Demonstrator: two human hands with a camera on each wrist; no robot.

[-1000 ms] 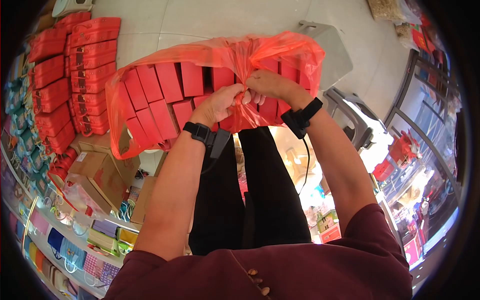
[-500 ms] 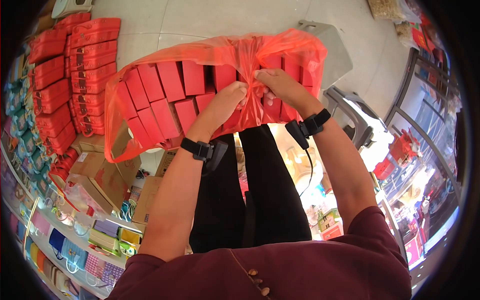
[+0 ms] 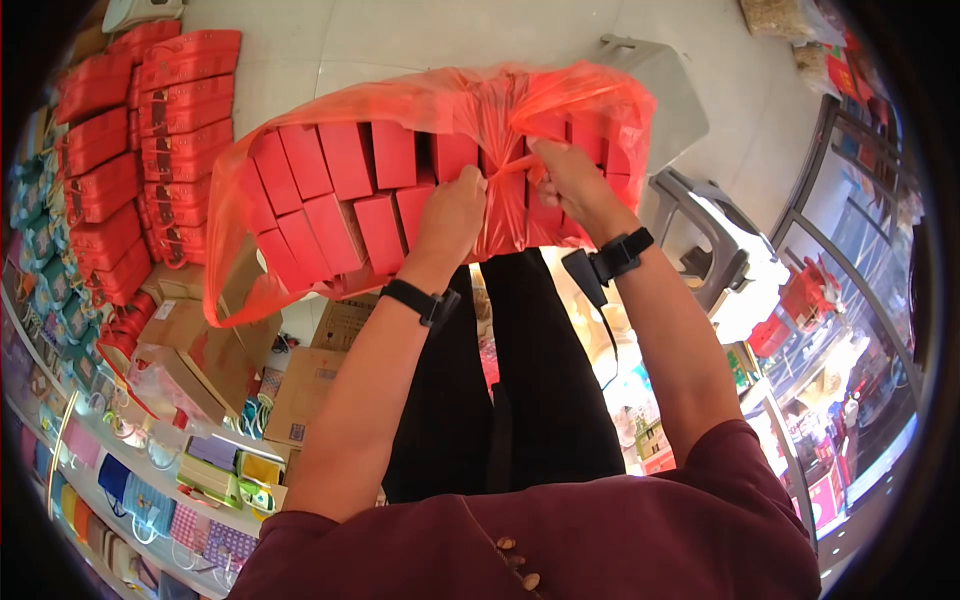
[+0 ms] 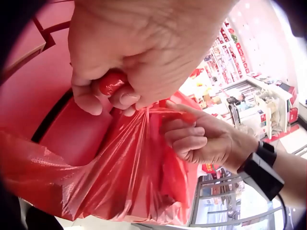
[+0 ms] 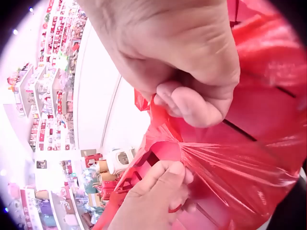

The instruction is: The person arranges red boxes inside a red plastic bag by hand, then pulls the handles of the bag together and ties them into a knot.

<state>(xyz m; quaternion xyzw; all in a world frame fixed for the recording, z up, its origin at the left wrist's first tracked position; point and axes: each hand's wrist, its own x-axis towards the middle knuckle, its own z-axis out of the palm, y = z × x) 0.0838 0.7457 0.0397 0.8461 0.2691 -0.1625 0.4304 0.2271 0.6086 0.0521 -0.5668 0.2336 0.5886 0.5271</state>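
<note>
A translucent red plastic bag [image 3: 500, 95], gathered at its middle, lies over rows of red boxes [image 3: 345, 160]. My left hand [image 3: 452, 215] grips one twisted end of the film, and a bit of red plastic pokes out between its curled fingers in the left wrist view. On the other side of the gather, my right hand [image 3: 580, 185] pinches the other end, with its fingers curled in. A tight strand of film runs between the two hands, and pleats fan out below it. The boxes show through the bag's open left part.
Stacked red cases [image 3: 190, 110] stand at the far left, above cardboard boxes [image 3: 190, 345]. A glass shelf [image 3: 150, 470] with small bags is at the lower left. To the right are a grey plastic stool [image 3: 700, 240] and a glass-fronted frame [image 3: 800, 190].
My hands have drawn apart from close together at the gather, the right one moving rightward. The strand of film between them has become longer and tauter.
</note>
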